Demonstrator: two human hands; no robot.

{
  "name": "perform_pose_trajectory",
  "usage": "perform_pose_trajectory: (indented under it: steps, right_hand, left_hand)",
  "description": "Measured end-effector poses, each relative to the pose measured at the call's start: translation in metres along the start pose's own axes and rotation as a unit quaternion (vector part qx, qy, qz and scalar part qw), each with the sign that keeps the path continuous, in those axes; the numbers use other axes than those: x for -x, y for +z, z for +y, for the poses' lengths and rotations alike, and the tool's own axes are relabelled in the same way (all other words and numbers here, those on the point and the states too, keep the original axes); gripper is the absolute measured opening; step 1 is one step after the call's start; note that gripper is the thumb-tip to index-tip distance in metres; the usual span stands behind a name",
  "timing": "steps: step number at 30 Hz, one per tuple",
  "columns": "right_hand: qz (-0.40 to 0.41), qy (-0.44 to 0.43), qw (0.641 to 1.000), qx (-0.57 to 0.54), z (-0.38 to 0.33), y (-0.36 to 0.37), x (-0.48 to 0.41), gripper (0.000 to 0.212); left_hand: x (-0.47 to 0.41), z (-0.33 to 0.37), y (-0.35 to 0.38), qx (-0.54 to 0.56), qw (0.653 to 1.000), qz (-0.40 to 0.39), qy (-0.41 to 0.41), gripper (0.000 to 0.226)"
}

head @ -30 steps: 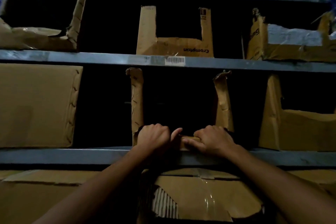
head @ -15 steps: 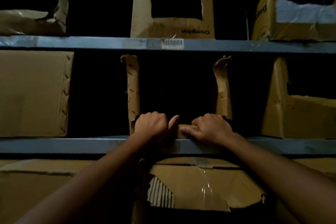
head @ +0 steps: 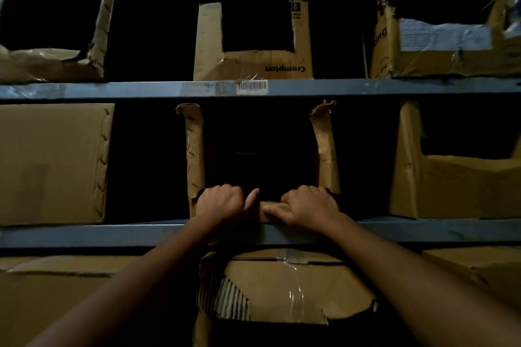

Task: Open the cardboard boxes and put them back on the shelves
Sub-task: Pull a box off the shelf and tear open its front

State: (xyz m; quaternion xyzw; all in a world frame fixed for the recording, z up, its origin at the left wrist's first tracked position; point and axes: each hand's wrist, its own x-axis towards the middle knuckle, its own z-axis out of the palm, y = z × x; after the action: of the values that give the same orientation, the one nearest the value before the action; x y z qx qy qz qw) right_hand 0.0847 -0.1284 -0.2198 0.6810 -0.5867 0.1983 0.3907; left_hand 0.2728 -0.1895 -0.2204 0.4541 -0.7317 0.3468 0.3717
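I see my left hand (head: 220,203) and my right hand (head: 310,207) both curled tight over the low front edge of the open box (head: 194,149). The box sits on the middle shelf (head: 84,234), open side toward me.

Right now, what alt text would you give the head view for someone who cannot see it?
A person's left hand and right hand grip the low front edge of a cut-open cardboard box on a metal shelf. More torn boxes stand around it; the box above reads Crompton, upside down.
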Motion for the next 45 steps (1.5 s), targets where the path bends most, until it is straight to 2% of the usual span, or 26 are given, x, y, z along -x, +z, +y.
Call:
perform_pose_trajectory:
  steps: [5,11,16,22,26,31,36,42,45]
  right_hand:
    - [0.014,-0.003,1.000,0.003,0.002,0.001,0.003,0.072]
    - [0.001,0.006,1.000,-0.016,-0.002,0.009,-0.006,0.074]
    - [-0.006,0.012,1.000,-0.024,-0.001,0.011,-0.005,0.073]
    - [-0.001,0.020,0.999,-0.025,-0.002,0.012,-0.008,0.060]
    - [0.010,0.019,1.000,-0.022,-0.004,0.012,-0.005,0.060]
    - [0.024,0.016,1.000,-0.008,-0.003,0.017,-0.006,0.059]
    - [0.048,-0.007,0.998,0.032,-0.002,0.018,0.000,0.054]
    - [0.040,0.013,0.999,0.030,-0.006,0.012,0.009,0.055]
    - [0.065,0.022,0.996,0.057,-0.010,0.015,0.013,0.069]
  left_hand:
    - [0.000,-0.007,0.007,-0.001,1.000,0.014,0.015,0.055]
    - [-0.001,-0.005,0.012,0.003,1.000,0.000,-0.016,0.058]
    - [-0.002,-0.008,0.012,-0.006,1.000,0.014,0.002,0.059]
    - [-0.003,-0.008,0.015,0.005,1.000,0.001,0.001,0.053]
    - [0.000,-0.007,0.010,0.003,1.000,-0.010,0.002,0.058]
    - [0.002,-0.008,0.013,0.019,1.000,0.022,0.004,0.054]
    - [0.012,-0.010,0.018,-0.014,0.994,0.102,0.027,0.075]
    - [0.018,-0.012,0.018,-0.012,0.991,0.114,0.062,0.066]
    - [0.023,-0.014,0.017,-0.039,0.987,0.131,0.078,0.059]
